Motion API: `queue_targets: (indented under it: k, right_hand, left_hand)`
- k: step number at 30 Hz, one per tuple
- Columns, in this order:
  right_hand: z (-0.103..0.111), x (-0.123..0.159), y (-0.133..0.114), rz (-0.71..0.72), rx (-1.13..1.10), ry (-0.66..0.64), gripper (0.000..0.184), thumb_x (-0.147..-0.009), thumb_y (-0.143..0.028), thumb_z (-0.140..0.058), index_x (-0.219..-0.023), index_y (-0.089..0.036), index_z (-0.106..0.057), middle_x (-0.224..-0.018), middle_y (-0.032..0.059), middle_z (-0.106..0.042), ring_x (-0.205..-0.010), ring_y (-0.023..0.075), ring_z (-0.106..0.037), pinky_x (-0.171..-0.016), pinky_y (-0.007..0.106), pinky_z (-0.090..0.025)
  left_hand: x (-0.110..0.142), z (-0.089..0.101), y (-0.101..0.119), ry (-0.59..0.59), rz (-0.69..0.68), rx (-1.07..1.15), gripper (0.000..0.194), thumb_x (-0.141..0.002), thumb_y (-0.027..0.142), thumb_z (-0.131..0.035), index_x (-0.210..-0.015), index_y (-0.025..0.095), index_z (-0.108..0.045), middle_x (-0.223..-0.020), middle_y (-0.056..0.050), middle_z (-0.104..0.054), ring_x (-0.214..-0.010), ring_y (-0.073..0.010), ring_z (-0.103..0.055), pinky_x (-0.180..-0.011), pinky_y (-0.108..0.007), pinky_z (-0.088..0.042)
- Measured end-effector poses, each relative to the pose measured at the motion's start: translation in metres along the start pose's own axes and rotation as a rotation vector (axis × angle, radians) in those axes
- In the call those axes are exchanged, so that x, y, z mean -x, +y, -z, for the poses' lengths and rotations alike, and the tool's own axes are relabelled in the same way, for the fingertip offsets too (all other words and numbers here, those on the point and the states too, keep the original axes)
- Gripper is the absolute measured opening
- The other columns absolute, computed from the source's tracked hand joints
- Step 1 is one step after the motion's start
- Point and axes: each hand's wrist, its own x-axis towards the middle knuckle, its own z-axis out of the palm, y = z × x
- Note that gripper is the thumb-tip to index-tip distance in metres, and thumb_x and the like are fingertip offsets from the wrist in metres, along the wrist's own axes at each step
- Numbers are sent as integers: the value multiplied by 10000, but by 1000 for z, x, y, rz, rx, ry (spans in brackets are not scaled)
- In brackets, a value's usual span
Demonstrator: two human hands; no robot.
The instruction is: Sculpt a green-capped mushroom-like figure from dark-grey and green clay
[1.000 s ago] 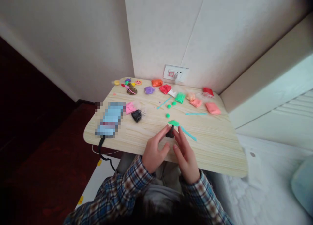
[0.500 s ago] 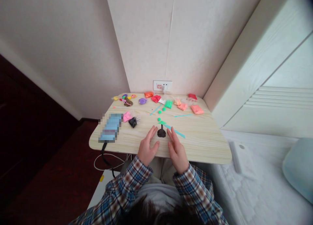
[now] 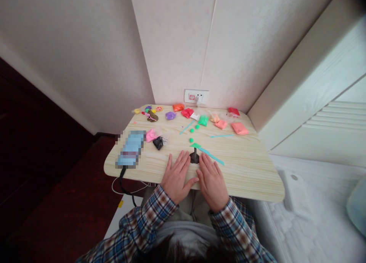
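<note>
A small dark brown clay base with an upright stem (image 3: 195,158) stands near the table's front, topped by a flat green clay piece (image 3: 196,145). My left hand (image 3: 176,178) lies palm down at its left, fingers stretched out, fingertips close to the base. On the other side my right hand (image 3: 212,183) rests flat too, its fingertips beside the base; whether either hand touches it I cannot tell. Just behind the stem is a green clay ball (image 3: 191,140), with two more farther back. A flat light-blue tool (image 3: 212,156) slants to the right of the stem.
Packets of coloured clay, among them a green packet (image 3: 203,120) and a coral packet (image 3: 239,128), line the back of the table. A black packet (image 3: 158,142) and a blurred phone (image 3: 131,148) lie at left. Two thin blue sticks (image 3: 222,136) lie farther back.
Both hands have turned from raised on edge to flat, palms down, and their fingertips have come closer to the brown base. The camera view has shifted slightly.
</note>
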Motion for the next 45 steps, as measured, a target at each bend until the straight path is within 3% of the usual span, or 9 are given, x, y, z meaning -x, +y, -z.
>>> queue_targets:
  k: [3,7,13,21,27,30,35,40,45]
  right_hand:
    - [0,-2,3,-5,-23,3,463,-940,-274,-288,-1361,-142,-430,-1415,138,-440,-1338,234,-367,-1070,481,-323]
    - [-5,-3,-2,-7,10,20,460,-915,-224,-331,-1331,-77,-461,-1412,173,-431,-1356,265,-329,-1072,476,-329]
    - [-8,0,-3,23,30,33,473,-906,-198,-325,-1330,-28,-447,-1399,198,-437,-1338,270,-360,-1070,460,-350]
    - [-10,5,-2,48,50,52,472,-887,-147,-337,-1336,-52,-450,-1405,185,-438,-1363,249,-318,-1082,444,-346]
    - [-8,1,3,57,-32,96,459,-916,-202,-313,-1326,-57,-462,-1401,182,-446,-1331,238,-376,-1067,429,-380]
    - [-7,0,3,76,-22,81,447,-909,-190,-325,-1296,-49,-498,-1396,184,-451,-1337,252,-363,-1077,438,-366]
    - [-3,-3,2,52,-62,51,465,-920,-200,-315,-1339,-39,-437,-1395,180,-453,-1332,239,-374,-1064,443,-382]
    - [11,-13,10,74,-8,-30,423,-931,-230,-343,-1318,-138,-486,-1450,128,-388,-1355,251,-335,-1074,499,-341]
    - [15,-19,17,156,-26,-82,449,-922,-212,-374,-1362,-138,-426,-1456,123,-377,-1354,243,-338,-1057,482,-375]
  left_hand:
    - [-1,-1,-3,-9,23,13,675,-907,515,-334,-1400,55,-308,-1476,-179,-305,-1402,-272,-210,-1123,-566,-129]
    - [-3,-2,-2,-36,10,24,676,-903,514,-348,-1383,39,-334,-1475,-165,-315,-1401,-263,-217,-1133,-523,-157]
    - [-1,-3,1,39,60,33,630,-920,501,-312,-1370,63,-368,-1465,-159,-340,-1398,-255,-229,-1125,-493,-213]
    - [0,-6,-1,37,52,29,602,-909,489,-372,-1352,83,-411,-1469,-136,-342,-1400,-261,-220,-1129,-487,-225]
    - [-2,-5,-3,66,74,53,604,-911,515,-342,-1366,123,-404,-1500,-110,-277,-1408,-261,-197,-1126,-477,-242]
    - [-3,-5,-1,42,65,50,600,-900,523,-367,-1346,126,-433,-1484,-111,-316,-1402,-265,-216,-1127,-485,-239]
    - [-6,-7,-3,63,67,46,674,-907,516,-355,-1398,57,-321,-1489,-150,-289,-1400,-261,-223,-1122,-475,-258]
    - [-12,-1,-14,37,-33,17,597,-902,500,-390,-1345,103,-429,-1485,-144,-304,-1400,-294,-210,-1101,-508,-280]
    - [-11,4,-23,5,-108,-33,667,-893,467,-438,-1435,120,-263,-1477,-147,-322,-1392,-283,-239,-1085,-475,-320]
